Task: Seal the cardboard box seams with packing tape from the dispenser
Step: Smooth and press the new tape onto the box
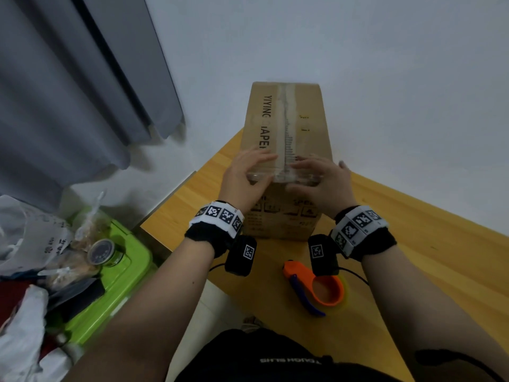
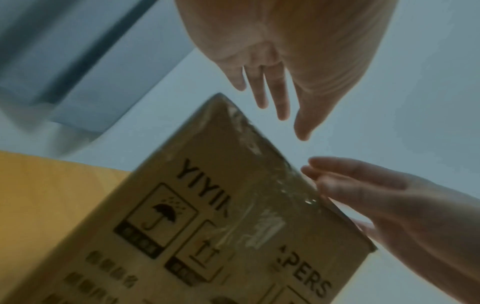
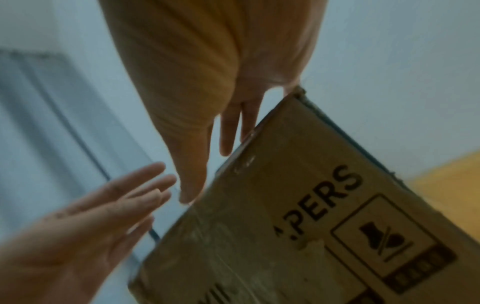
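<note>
A tall brown cardboard box (image 1: pixel 286 133) printed with black letters stands on the wooden table (image 1: pixel 413 244). A strip of clear tape (image 1: pixel 287 117) runs along its top seam and folds over the near edge. My left hand (image 1: pixel 256 169) and right hand (image 1: pixel 303 175) lie side by side at that near top edge with straight fingers, on either side of the tape. The left wrist view shows the box (image 2: pixel 207 205) and my left hand's fingers (image 2: pixel 272 92) just above its edge. In the right wrist view my right hand's thumb (image 3: pixel 192 185) touches the box (image 3: pixel 285 205). An orange tape dispenser (image 1: pixel 316 288) with a blue handle lies on the table near me.
A green plastic bin (image 1: pixel 121 271) piled with bags and a round tin (image 1: pixel 103 252) stands left of the table. A grey curtain (image 1: pixel 82 92) hangs at the back left. A white wall is close behind the box. The table's left edge runs just beside the box.
</note>
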